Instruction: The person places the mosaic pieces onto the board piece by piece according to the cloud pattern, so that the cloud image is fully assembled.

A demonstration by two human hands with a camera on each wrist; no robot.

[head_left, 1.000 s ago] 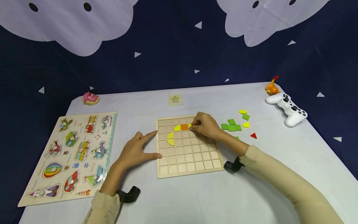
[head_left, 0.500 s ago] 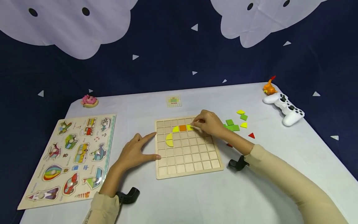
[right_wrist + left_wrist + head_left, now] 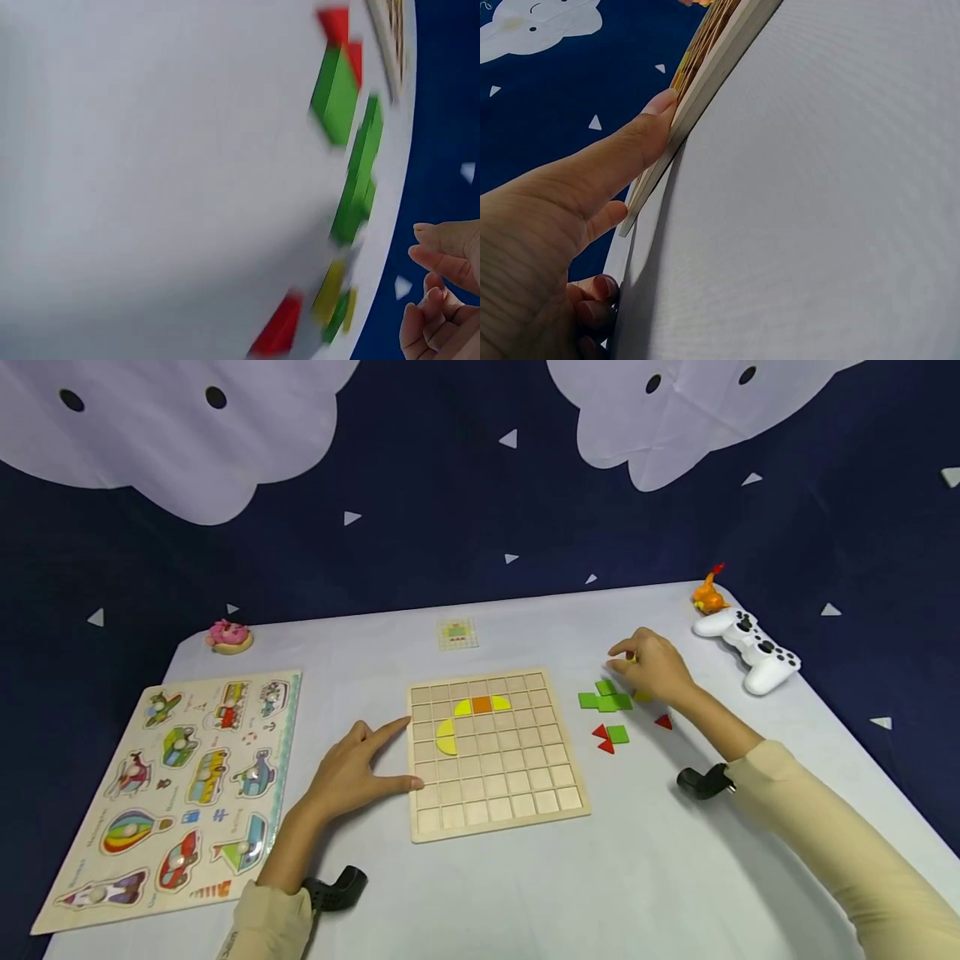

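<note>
A wooden grid board (image 3: pixel 498 832) lies mid-table with an orange square tile (image 3: pixel 481 704) between two yellow quarter-circle tiles, and yellow tiles forming a half circle (image 3: pixel 446 737) near its left side. My left hand (image 3: pixel 348 777) rests at the board's left edge, index finger and thumb spread; the left wrist view shows the thumb (image 3: pixel 649 131) against the rim. Over the loose tiles at right hovers my right hand (image 3: pixel 656 668), its thumb and index finger slightly apart, nothing between them. It partly hides yellow tiles (image 3: pixel 642 696). Green square tiles (image 3: pixel 607 702) lie left of it.
Red triangle tiles (image 3: pixel 606 746) lie right of the board. At left is a picture puzzle (image 3: pixel 172 793) of vehicles. A pattern card (image 3: pixel 457 633) lies behind the board, a pink toy (image 3: pixel 229 637) back left, a white game controller (image 3: pixel 747 652) and orange figurine (image 3: pixel 708 596) back right.
My right hand has let go of the yellow quarter-circle tile beside the orange square and moved right, over the loose tiles. My left hand stays at the board's edge.
</note>
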